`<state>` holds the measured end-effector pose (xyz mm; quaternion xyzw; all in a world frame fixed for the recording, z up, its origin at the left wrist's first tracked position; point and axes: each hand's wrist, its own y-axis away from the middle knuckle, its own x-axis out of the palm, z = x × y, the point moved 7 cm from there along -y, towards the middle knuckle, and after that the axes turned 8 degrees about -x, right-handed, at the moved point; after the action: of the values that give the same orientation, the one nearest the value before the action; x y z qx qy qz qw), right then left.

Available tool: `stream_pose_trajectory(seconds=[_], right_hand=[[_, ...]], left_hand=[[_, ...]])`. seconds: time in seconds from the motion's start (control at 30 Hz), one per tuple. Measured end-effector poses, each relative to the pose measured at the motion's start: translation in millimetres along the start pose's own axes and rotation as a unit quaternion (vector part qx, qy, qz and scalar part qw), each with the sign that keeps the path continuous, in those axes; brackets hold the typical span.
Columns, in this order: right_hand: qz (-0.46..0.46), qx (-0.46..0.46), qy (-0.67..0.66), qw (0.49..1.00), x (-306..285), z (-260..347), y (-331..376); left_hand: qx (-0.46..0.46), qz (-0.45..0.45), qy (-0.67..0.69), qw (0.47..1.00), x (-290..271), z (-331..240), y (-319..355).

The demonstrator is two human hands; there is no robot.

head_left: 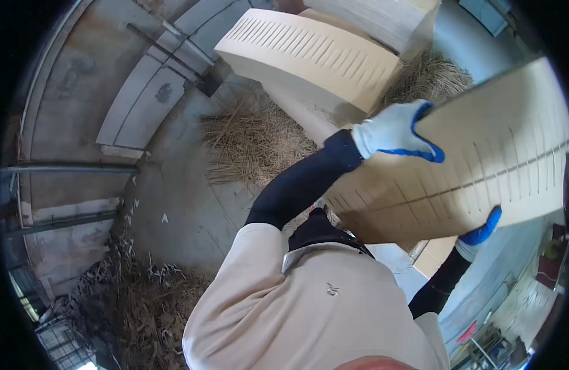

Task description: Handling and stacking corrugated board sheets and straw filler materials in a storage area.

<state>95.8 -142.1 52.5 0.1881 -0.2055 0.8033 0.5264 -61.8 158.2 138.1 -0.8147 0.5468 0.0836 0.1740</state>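
Note:
Both my hands wear white gloves with blue coating. They hold a large tan cardboard sheet (448, 157) in front of me and to my right, tilted. Rows of short slits and a long dark line run across its face. My left hand (398, 132) grips it near its far-left side, thumb and fingers curved. At the near edge, my right hand (482, 228) has a blue digit over the face; its other fingers are hidden beneath. Beyond my left hand stands a stack of similar slit cardboard (309, 52).
Loose brown strips (253, 139) lie heaped on the floor left of the stack, with another strip heap (432, 80) behind the sheet. Dark scraps (158, 308) cover the floor at lower left. A plastic-wrapped stack (383, 24) stands at the back. Grey panels (142, 98) line the left.

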Motion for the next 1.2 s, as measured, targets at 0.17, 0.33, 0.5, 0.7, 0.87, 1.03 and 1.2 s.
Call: stream_pose_trajectory(seconds=[0.17,0.33,0.5,0.7,0.87,1.03,1.2], right_hand=[[-0.023,0.006,0.039,0.999,-4,29,8],[-0.036,-0.047,0.079,0.995,-14,51,26],[-0.131,-0.126,0.165,0.969,3,66,32],[-0.103,-0.199,0.244,0.943,-46,78,18],[-0.131,-0.098,0.070,0.984,-71,47,21],[-0.117,-0.049,0.175,0.976,-69,-32,79],[-0.116,-0.025,0.154,0.981,-83,-39,71]], left_hand=[[-0.069,0.095,0.151,0.982,28,4,8],[-0.016,0.083,0.177,0.981,36,5,13],[0.019,0.053,0.184,0.981,48,14,10],[-0.006,0.048,0.136,0.990,68,14,13],[-0.008,-0.005,0.085,0.996,69,-3,17],[-0.071,0.004,0.197,0.978,90,2,5],[-0.145,0.047,0.278,0.948,122,8,-7]])
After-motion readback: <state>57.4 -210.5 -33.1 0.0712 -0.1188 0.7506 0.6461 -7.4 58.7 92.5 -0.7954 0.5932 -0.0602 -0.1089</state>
